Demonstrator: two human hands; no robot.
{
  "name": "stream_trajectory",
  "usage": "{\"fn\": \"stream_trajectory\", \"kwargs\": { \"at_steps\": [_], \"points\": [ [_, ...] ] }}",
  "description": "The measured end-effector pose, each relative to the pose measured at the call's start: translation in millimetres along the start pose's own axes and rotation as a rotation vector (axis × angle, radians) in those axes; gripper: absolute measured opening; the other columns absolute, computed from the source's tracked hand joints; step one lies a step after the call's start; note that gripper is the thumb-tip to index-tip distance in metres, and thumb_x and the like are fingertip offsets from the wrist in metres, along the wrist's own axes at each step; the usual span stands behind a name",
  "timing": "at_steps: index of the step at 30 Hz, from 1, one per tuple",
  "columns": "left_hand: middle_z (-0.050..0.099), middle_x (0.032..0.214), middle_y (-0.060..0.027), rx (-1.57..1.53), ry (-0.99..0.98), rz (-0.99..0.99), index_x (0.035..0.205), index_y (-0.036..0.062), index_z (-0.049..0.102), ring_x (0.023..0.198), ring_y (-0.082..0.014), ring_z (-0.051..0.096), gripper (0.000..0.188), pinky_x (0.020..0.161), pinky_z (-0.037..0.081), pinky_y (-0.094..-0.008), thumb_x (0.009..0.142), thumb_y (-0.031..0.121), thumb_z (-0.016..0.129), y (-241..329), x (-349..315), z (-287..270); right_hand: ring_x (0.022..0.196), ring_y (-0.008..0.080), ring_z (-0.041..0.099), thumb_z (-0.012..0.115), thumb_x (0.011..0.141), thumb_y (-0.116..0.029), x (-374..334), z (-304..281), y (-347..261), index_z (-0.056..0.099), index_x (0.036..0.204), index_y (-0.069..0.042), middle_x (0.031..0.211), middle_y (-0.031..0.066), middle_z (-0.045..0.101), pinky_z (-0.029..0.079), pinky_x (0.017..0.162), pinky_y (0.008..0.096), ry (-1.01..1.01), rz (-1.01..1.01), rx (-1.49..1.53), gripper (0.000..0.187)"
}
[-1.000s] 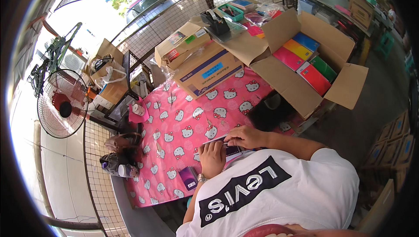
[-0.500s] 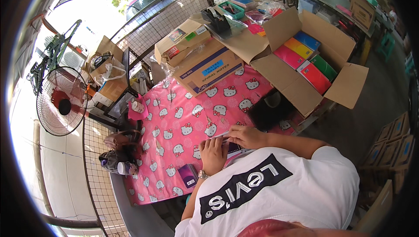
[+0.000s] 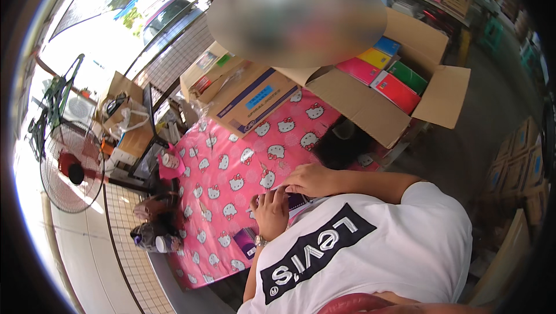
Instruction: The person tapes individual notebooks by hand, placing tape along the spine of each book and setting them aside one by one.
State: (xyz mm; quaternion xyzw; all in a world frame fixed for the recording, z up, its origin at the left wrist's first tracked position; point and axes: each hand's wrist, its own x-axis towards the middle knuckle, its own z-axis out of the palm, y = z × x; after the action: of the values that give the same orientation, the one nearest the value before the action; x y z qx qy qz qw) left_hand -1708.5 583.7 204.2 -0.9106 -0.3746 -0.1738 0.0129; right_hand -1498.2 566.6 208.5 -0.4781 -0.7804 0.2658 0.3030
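Close to my body, at the table's near edge, lies a dark purple notebook [image 3: 297, 200], mostly covered by my hands. My left hand [image 3: 271, 211], with a watch on the wrist, bends its fingers over the notebook's left side. From the right, my right hand [image 3: 311, 181] reaches across to its top edge, fingertips closed there and nearly touching the left hand. What the fingertips pinch is too small to tell. A second purple notebook [image 3: 247, 243] lies flat on the pink tablecloth [image 3: 236, 182], left of my left wrist.
An open carton [image 3: 362, 105] at the right holds colourful notebooks [image 3: 397, 89]. A closed carton [image 3: 252, 103] stands at the back, below a blurred oval hiding things behind. A black item [image 3: 343, 143] lies right of centre. Bags [image 3: 155, 221] and a fan [image 3: 72, 166] are left.
The whole view has shifted, so table and cartons sit further left. My hands stay together at the notebook, with slight finger movement. A blurred patch now covers the far area.
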Motion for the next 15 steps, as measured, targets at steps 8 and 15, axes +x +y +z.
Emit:
{"fn": "stream_trajectory", "kwargs": {
  "at_steps": [8, 15],
  "points": [
    [0.064, 0.091, -0.0052, 0.001, 0.050, 0.016, 0.107, 0.0121, 0.063, 0.088, -0.0242, 0.061, 0.021, 0.093, 0.038, -0.0465, 0.086, 0.017, 0.062, -2.7, 0.0, 5.4, 0.091, 0.0327, 0.063, 0.069, 0.081, -0.009, -4.3, 10.9, 2.0, 0.060, 0.090, -0.003, 0.091, 0.0114, 0.062, 0.051, 0.081, 0.0436, 0.180, -0.170, 0.072, 0.013],
    [0.064, 0.092, -0.0064, -0.011, 0.061, 0.046, 0.104, 0.0101, 0.062, 0.090, -0.0256, 0.060, 0.018, 0.093, 0.038, -0.0469, 0.087, 0.015, 0.061, -2.4, 3.8, 10.1, 0.090, 0.0332, 0.062, 0.065, 0.085, -0.008, -9.8, 10.0, 16.6, 0.058, 0.092, -0.002, 0.096, 0.0120, 0.063, 0.050, 0.076, 0.0410, 0.234, -0.339, 0.175, 0.011]
  ]
}}
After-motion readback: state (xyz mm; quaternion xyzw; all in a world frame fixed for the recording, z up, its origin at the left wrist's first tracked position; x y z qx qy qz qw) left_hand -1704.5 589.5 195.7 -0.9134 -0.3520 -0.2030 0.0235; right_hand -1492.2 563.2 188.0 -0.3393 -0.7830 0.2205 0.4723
